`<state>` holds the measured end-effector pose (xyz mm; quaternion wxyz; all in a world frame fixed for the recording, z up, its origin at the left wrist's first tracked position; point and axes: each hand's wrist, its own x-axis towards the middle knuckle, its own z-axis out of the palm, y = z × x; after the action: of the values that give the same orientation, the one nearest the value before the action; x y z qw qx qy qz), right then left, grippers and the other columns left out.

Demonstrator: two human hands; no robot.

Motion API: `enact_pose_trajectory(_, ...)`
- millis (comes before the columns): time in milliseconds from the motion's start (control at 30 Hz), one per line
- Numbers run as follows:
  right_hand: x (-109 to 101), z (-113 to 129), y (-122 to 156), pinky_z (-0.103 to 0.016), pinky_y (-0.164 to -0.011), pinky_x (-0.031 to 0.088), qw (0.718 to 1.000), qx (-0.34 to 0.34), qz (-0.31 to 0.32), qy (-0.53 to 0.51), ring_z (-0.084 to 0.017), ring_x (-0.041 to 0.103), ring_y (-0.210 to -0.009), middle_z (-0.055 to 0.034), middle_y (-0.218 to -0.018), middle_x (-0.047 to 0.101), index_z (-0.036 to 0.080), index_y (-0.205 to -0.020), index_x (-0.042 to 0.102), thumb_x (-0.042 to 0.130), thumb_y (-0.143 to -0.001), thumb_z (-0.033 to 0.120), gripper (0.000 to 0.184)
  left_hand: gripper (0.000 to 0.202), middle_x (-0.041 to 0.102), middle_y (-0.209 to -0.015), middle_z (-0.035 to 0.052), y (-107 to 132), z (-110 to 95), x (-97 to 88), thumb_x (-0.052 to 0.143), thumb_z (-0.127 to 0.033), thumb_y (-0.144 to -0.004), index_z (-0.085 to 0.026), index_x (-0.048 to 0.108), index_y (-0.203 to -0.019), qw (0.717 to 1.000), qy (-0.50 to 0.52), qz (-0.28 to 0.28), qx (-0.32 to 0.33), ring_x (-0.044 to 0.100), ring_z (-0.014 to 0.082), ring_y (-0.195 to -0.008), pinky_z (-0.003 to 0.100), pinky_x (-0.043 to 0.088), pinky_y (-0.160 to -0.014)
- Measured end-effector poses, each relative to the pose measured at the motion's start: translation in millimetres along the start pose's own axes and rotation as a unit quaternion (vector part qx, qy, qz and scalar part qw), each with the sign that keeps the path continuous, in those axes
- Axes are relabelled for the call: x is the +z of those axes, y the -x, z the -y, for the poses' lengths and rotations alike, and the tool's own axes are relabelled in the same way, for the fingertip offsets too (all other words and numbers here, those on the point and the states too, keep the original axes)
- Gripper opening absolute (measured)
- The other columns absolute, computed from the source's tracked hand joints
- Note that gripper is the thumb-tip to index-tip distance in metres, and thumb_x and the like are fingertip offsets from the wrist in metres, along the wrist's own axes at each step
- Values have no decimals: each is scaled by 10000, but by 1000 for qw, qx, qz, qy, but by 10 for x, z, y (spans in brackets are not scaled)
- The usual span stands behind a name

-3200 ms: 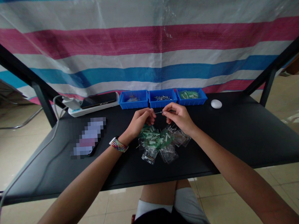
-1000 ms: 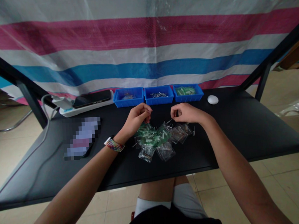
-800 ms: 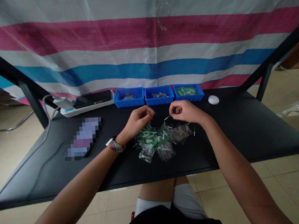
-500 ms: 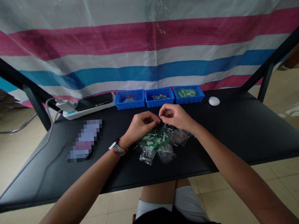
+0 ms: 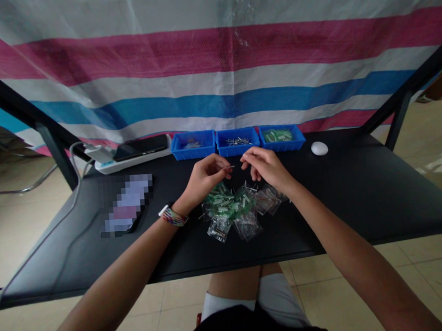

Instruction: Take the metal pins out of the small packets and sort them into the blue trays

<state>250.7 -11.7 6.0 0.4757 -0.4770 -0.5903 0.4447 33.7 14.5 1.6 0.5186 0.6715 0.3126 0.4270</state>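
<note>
My left hand (image 5: 207, 179) pinches a thin silver metal pin (image 5: 231, 167) between thumb and fingers; its exact kind is too small to tell. A short gap away on the right, my right hand (image 5: 265, 168) has its fingers loosely bent and apart, with nothing visible in them. Below both hands lies a heap of green plastic pieces (image 5: 223, 201). Loose silver pins (image 5: 250, 188) stick out at the heap's upper right. Small clear bags (image 5: 247, 226) lie along its front and right side.
Behind the hands stand a left blue bin (image 5: 194, 153) with small bagged parts, a middle bin (image 5: 238, 150) of silver pins and a right bin (image 5: 282, 145) of green pieces. A white mouse (image 5: 319, 148), a power strip (image 5: 131, 162) and a blurred-out phone (image 5: 128, 203) flank them on the black table.
My hands were together at the fingertips and are now apart. The right hand has moved right and its fingers have opened. The silver pin now shows in my left hand.
</note>
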Motion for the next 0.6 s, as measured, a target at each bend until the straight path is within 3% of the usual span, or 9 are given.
enact_pose_trajectory(133, 43, -43, 5, -198, -387, 369, 991, 97, 78, -43, -81, 535, -447, -36, -737, 697, 172, -868, 690, 636, -962, 613, 453, 275, 785, -901, 82, 13, 13, 4, 830, -379, -864, -142, 739, -971, 1000, -10, -4, 1, 753, 177, -775, 268, 589, -677)
enact_pose_trajectory(233, 124, -48, 26, -195, -392, 364, 985, 122, 92, -79, -84, 534, -448, -19, -694, 669, 173, -827, 673, 681, -923, 601, 438, 309, 802, -918, 91, 20, 22, 14, 841, -414, -857, -141, 763, -978, 1000, -5, -1, 4, 754, 192, -811, 281, 594, -703)
enact_pose_trajectory(400, 169, -54, 31, -206, -427, 407, 990, 85, 62, -94, -94, 557, -482, 8, -697, 649, 186, -830, 663, 759, -845, 521, 348, 289, 785, -878, 68, 24, 5, -4, 797, -395, -890, -150, 741, -1032, 999, -38, 6, -2, 741, 181, -792, 259, 554, -679)
enact_pose_trajectory(500, 162, -62, 22, -221, -439, 425, 996, 37, 27, -79, -92, 554, -493, 11, -741, 659, 196, -846, 661, 777, -823, 459, 288, 254, 752, -805, 50, 22, 14, -25, 701, -409, -951, -155, 715, -938, 998, -57, 16, -9, 714, 166, -726, 250, 520, -643)
enact_pose_trajectory(600, 159, -61, 24, -236, -447, 443, 998, 3, 4, -67, -92, 550, -496, 19, -764, 638, 204, -858, 666, 812, -788, 421, 271, 347, 720, -733, 44, 13, 45, -35, 599, -457, -998, -163, 702, -844, 998, -61, 27, -18, 683, 160, -665, 254, 495, -615)
